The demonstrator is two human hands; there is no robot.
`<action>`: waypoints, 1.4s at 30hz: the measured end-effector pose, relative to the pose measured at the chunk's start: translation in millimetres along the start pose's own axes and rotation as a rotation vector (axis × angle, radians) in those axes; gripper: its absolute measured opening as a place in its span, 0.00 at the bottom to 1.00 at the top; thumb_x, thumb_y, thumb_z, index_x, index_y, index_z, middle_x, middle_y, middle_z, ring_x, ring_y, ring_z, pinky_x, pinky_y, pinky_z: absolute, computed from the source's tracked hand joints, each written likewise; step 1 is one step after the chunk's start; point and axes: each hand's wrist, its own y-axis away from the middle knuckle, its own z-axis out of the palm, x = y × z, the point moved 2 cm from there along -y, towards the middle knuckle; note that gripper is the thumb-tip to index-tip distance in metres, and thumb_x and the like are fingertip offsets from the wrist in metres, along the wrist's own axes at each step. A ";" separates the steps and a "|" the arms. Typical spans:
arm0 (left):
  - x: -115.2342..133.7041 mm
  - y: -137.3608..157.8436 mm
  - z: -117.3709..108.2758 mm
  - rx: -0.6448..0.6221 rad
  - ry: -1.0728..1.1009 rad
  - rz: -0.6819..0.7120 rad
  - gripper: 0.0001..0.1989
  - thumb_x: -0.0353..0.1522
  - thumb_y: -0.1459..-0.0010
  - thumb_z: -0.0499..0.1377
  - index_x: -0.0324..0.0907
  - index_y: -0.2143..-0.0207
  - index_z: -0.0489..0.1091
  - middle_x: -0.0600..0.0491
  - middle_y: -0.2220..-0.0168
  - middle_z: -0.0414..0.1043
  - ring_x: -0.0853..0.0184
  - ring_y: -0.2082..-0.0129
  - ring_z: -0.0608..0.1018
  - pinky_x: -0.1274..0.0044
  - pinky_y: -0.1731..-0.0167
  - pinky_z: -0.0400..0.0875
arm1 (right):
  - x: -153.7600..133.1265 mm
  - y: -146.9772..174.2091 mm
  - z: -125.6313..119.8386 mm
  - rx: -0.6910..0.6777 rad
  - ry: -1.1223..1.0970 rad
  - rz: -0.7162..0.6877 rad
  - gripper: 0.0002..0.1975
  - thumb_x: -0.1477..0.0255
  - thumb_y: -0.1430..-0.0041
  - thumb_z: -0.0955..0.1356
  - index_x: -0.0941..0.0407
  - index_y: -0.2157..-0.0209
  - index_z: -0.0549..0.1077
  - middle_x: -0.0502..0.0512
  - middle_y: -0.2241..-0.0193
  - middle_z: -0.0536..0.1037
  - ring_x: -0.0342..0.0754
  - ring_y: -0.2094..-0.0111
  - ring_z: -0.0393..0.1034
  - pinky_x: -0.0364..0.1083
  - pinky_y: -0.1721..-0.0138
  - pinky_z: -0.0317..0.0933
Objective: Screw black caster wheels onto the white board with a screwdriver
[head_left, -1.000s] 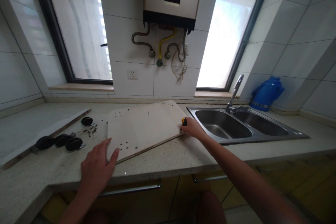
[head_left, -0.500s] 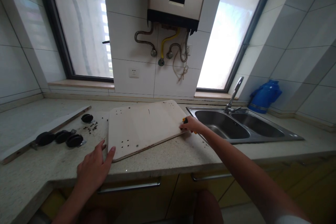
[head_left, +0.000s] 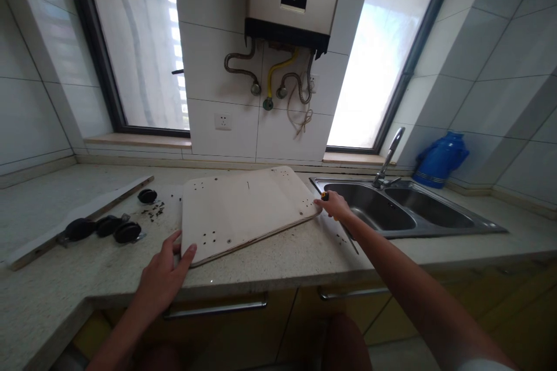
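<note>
A pale board [head_left: 248, 203] with rounded corners and small drilled holes lies at an angle on the countertop. My left hand [head_left: 163, 272] is at its front left corner, thumb on the top face and fingers along the left edge. My right hand [head_left: 338, 206] is closed around a screwdriver [head_left: 325, 196] with a black and yellow handle, beside the board's right end. Most of the handle is hidden in my fingers, and a thin metal shaft shows below the hand. A few small screws [head_left: 342, 237] lie near my right hand.
Black casters [head_left: 127, 233] and a scatter of screws [head_left: 154, 211] lie on the left, next to a long strip [head_left: 82, 217]. A double sink [head_left: 374, 208] with a faucet [head_left: 389, 156] adjoins on the right. A blue jug [head_left: 440, 159] stands in the right corner.
My right hand has moved right with the screwdriver, off the board's top to beside its right end. My left hand has come closer onto the board's corner.
</note>
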 end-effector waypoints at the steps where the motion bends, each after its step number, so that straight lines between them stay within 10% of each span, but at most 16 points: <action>1: -0.6 -0.9 0.5 -0.003 0.025 0.000 0.48 0.59 0.36 0.47 0.38 0.25 0.59 0.38 0.41 0.82 0.42 0.46 0.84 0.53 0.39 0.73 | 4.2 1.1 -1.1 -0.007 -0.025 0.017 0.23 0.58 0.26 0.73 0.57 0.38 0.75 0.61 0.41 0.79 0.53 0.45 0.79 0.58 0.43 0.78; 12: 11.6 8.6 -9.8 0.131 0.208 0.177 0.34 0.58 0.34 0.55 0.47 0.38 0.80 0.44 0.41 0.80 0.49 0.44 0.82 0.62 0.46 0.80 | 27.6 19.6 6.1 -0.141 -0.302 0.085 0.21 0.59 0.26 0.73 0.57 0.40 0.76 0.61 0.43 0.80 0.52 0.47 0.79 0.56 0.45 0.79; 19: 6.0 12.0 -31.9 0.115 0.186 0.316 0.48 0.69 0.47 0.67 0.49 0.34 0.78 0.43 0.36 0.76 0.44 0.37 0.78 0.56 0.39 0.79 | 46.2 29.3 -2.3 -0.145 -0.445 0.048 0.21 0.58 0.27 0.73 0.58 0.41 0.77 0.60 0.45 0.80 0.51 0.48 0.79 0.54 0.47 0.79; 28: 31.2 10.1 -75.7 0.191 -0.135 0.455 0.56 0.78 0.44 0.49 0.52 0.33 0.79 0.41 0.40 0.82 0.42 0.45 0.83 0.55 0.45 0.80 | 36.6 42.6 -37.0 -0.030 -0.591 -0.058 0.20 0.58 0.27 0.73 0.58 0.44 0.77 0.57 0.50 0.81 0.47 0.55 0.79 0.50 0.54 0.79; 35: 46.5 -12.1 -96.2 0.285 -0.481 0.482 0.41 0.64 0.28 0.51 0.48 0.32 0.78 0.41 0.44 0.84 0.43 0.49 0.85 0.58 0.50 0.81 | 14.8 49.1 -41.8 0.044 -0.699 -0.098 0.19 0.59 0.26 0.73 0.58 0.44 0.77 0.57 0.51 0.81 0.46 0.56 0.79 0.49 0.56 0.79; 42: 52.4 -37.9 -111.6 0.336 -0.611 0.932 0.24 0.47 0.23 0.55 0.41 0.42 0.83 0.33 0.42 0.79 0.40 0.43 0.82 0.52 0.42 0.77 | 9.9 50.9 -33.0 0.077 -0.829 -0.085 0.20 0.60 0.26 0.73 0.57 0.41 0.76 0.58 0.48 0.81 0.48 0.53 0.79 0.51 0.53 0.80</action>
